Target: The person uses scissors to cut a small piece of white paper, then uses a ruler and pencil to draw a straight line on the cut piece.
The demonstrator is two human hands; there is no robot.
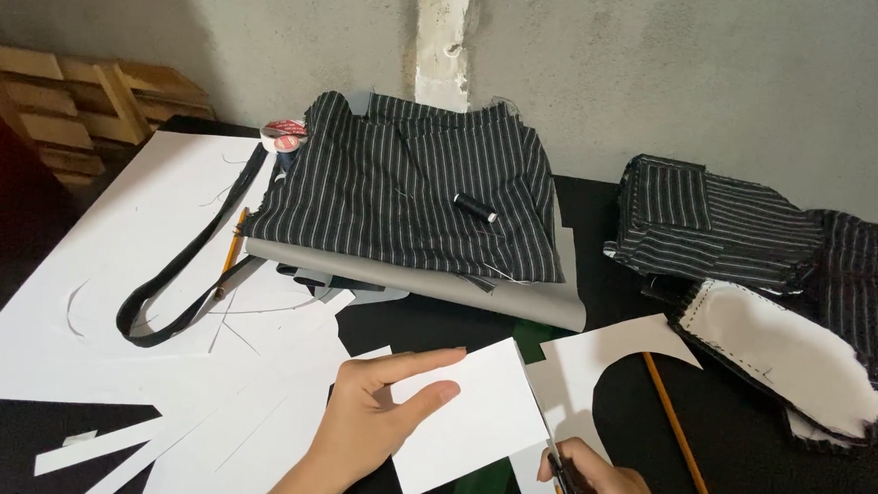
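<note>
My left hand (pixel 375 414) pinches the left edge of a white rectangular piece of paper (pixel 480 420) low in the middle of the view, thumb on top and index finger stretched along its upper edge. At the paper's lower right corner, my right hand (pixel 602 486) grips a pair of dark scissors (pixel 562 476) whose blades meet the paper's edge. Under the paper a green sheet (pixel 482 485) shows on the black table (pixel 748 464).
A pile of black pinstriped fabric (pixel 412 185) with a black thread spool (pixel 474 208) lies on grey card at the back. More striped pieces (pixel 710 226) and a white-lined cut piece (pixel 784 350) sit right. Large white paper sheets (pixel 128 261), pencils (pixel 679 435), a strap (pixel 188 264) and tape surround them.
</note>
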